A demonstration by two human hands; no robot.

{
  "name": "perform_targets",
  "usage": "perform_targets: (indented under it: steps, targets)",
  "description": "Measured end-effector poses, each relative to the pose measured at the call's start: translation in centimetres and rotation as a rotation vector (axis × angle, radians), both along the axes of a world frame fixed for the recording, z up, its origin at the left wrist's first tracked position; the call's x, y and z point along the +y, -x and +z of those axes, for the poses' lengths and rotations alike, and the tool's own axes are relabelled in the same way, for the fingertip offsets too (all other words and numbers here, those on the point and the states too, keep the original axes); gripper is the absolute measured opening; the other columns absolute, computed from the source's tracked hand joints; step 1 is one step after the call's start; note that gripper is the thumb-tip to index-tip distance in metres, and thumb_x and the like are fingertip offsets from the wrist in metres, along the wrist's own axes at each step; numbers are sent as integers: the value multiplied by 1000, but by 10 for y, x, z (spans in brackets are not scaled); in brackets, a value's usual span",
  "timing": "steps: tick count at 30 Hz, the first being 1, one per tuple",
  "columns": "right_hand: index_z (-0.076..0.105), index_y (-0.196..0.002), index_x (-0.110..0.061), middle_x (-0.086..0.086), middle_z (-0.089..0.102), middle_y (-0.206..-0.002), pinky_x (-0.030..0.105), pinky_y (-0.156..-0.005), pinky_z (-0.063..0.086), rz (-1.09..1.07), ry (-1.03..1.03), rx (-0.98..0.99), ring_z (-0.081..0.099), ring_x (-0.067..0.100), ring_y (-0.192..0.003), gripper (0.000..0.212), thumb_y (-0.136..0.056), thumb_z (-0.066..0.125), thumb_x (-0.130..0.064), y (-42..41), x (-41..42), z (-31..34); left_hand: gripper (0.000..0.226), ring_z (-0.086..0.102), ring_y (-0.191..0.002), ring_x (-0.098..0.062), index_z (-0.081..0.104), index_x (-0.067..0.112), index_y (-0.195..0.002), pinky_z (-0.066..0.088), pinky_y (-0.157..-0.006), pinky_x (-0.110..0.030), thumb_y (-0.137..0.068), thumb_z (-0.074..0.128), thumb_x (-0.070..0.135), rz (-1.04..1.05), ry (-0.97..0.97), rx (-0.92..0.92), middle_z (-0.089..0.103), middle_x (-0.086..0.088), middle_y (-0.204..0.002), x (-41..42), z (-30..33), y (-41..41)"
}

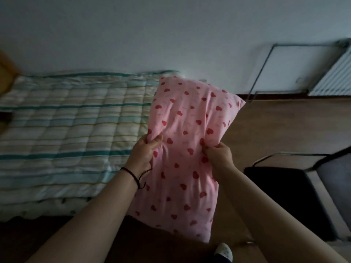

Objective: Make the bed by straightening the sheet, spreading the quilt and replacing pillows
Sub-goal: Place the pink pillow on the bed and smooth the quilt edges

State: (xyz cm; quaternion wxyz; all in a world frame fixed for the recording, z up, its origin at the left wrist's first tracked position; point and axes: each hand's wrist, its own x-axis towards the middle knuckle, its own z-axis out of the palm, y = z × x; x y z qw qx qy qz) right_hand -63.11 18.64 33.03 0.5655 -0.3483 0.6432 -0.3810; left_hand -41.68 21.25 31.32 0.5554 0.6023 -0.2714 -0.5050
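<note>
Pillow time is the step we think we are on, since the striped quilt lies spread flat on the bed and we hold the pink pillow up in the air just past the bed's end, over the floor near the black chair. Our left hand pinches the pillow's left side and our right hand pinches its right side, both arms stretched out in front of us. Next we think we must carry it over and lay it flat at one end of the bed.
</note>
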Motion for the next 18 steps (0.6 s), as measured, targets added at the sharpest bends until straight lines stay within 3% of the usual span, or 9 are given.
perform_targets:
  steps: [6,9,11,15,18]
  targets:
    - [69,-91,-6,8,64,-65,34,-61,52,151,15,1,57,20,-57,13,-86,75,-17,-156,46,17,10,57,-63,-16,71,14,-94,45,-59,-24,-88,69,22,155,31,-60,68,0,-74,86,35,-146]
    - [70,-93,-9,9,68,-74,34,-62,55,212,32,-6,59,19,-59,8,-87,73,-13,-228,61,27,30,63,-95,-47,75,18,-100,51,-91,-52,-77,77,37,192,56,-47,72,-17,-100,114,52,-213]
    - [69,-91,-11,9,68,-74,33,-60,56,264,33,-4,60,19,-60,4,-88,71,-11,-275,68,35,46,57,-109,-51,74,18,-104,42,-100,-62,-68,81,47,225,66,-42,68,-23,-110,129,59,-258]
    - [68,-92,-8,13,68,-76,40,-66,60,359,52,6,62,22,-63,3,-89,68,-7,-357,67,44,36,67,-103,-35,70,13,-114,48,-98,-54,-83,72,31,299,67,-27,71,-17,-109,145,69,-331]
    - [66,-91,-8,15,70,-82,47,-74,61,419,74,28,64,25,-68,5,-89,69,-11,-420,60,51,32,70,-96,-31,68,10,-117,55,-88,-45,-90,67,28,326,64,-30,73,-14,-104,147,73,-387]
